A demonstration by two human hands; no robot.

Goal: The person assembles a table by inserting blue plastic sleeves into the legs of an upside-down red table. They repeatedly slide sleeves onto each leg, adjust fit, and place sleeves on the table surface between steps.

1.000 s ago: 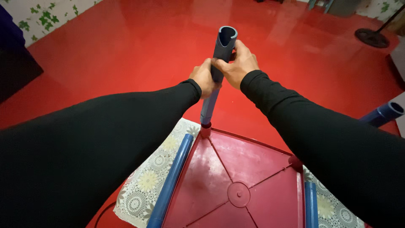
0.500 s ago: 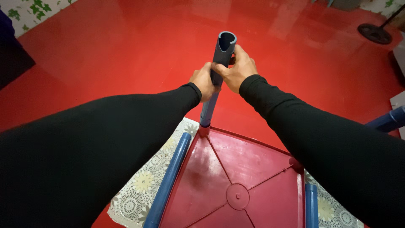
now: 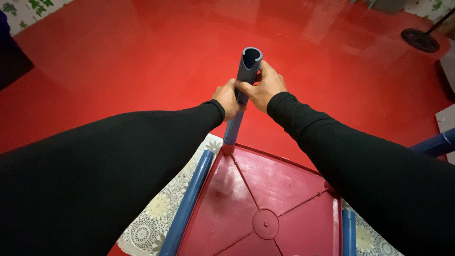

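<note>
Nothing shifted: both hands, left and right, still clench blue leg; red floor open around.

**Count of things in view**

Two hands: left hand and right hand, both closed around one upright blue leg. Blue legs in all: four — the upright one, one lying along the left edge, one at the right edge, one at the far right. One upturned red tabletop. One lace cloth. One black round stand base
</note>
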